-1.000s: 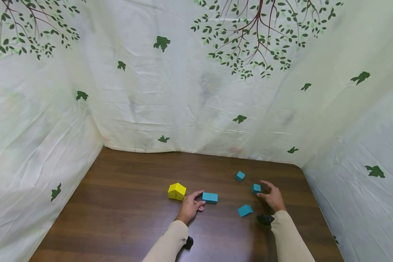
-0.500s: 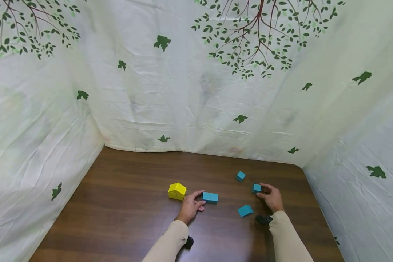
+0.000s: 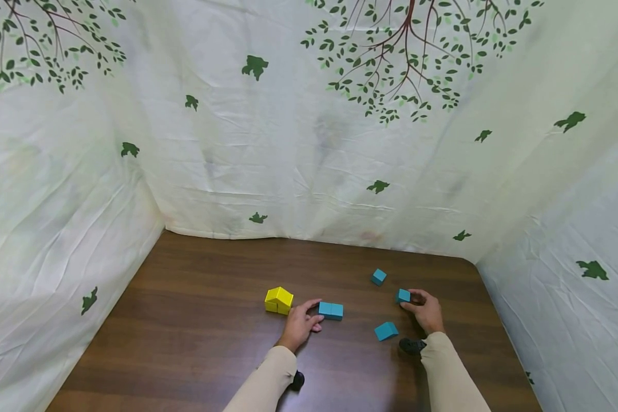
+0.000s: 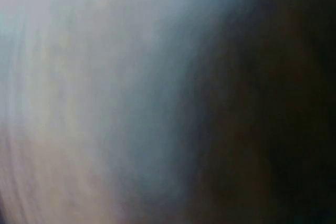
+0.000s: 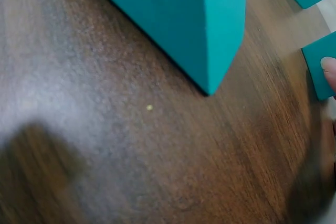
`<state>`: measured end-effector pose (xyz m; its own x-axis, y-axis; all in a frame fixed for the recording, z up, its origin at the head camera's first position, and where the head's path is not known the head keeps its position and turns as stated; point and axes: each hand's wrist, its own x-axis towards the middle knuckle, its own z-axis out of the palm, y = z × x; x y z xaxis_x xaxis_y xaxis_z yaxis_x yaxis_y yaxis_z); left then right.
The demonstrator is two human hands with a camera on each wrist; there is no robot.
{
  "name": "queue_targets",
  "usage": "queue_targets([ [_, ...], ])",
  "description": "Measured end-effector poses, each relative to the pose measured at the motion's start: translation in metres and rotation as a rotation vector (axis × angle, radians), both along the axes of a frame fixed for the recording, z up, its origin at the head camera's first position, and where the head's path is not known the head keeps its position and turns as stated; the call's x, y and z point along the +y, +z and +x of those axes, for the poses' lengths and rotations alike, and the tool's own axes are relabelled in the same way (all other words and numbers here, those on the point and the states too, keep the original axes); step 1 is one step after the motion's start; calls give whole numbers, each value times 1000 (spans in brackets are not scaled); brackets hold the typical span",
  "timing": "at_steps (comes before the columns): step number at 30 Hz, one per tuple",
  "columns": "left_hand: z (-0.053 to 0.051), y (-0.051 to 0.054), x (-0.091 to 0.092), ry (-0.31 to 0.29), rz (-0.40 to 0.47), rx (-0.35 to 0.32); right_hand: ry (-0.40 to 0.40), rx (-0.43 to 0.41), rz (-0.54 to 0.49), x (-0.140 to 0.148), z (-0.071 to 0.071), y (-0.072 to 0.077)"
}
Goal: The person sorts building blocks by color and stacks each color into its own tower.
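Observation:
In the head view, my left hand (image 3: 300,325) is at the left end of two blue blocks (image 3: 331,311) lying side by side. Its thumb and index finger grip the left block, one at the front and one at the back. Over to the right, my right hand (image 3: 428,312) pinches a small blue cube (image 3: 403,296) on the tabletop. The right wrist view shows a fingertip (image 5: 329,65) against that cube. A blue wedge-topped block (image 3: 386,331) lies nearer me, and another blue cube (image 3: 378,277) sits farther back. The left wrist view is too blurred to read.
A yellow house-shaped group of blocks (image 3: 278,300) stands just left of my left hand. The brown wooden table (image 3: 211,343) is bounded by a white leaf-printed cloth (image 3: 288,171) at the back and both sides.
My right fingers have closed in on the blue cube, and the hand has shifted slightly left. The left hand and the other blocks have stayed in place.

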<state>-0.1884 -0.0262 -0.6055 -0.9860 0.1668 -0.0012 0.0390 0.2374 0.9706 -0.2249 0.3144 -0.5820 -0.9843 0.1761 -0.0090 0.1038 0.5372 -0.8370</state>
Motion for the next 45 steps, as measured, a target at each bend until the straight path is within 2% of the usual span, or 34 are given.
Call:
queue_targets([
  [8, 0, 0, 0, -6, 10, -7, -21, 1, 0, -3, 3, 2],
  [19, 0, 4, 1, -9, -24, -20, -58, 11, -27, -3, 6, 2],
  [29, 1, 4, -1, -5, -24, -11, -33, 38, -105, -16, 13, 13],
  [36, 1, 1, -2, 0, -10, -9, -11, 104, -128, -31, 20, 28],
  [45, 0, 1, 0, 4, 0, 0, -1, 184, -157, -50, 26, 37],
])
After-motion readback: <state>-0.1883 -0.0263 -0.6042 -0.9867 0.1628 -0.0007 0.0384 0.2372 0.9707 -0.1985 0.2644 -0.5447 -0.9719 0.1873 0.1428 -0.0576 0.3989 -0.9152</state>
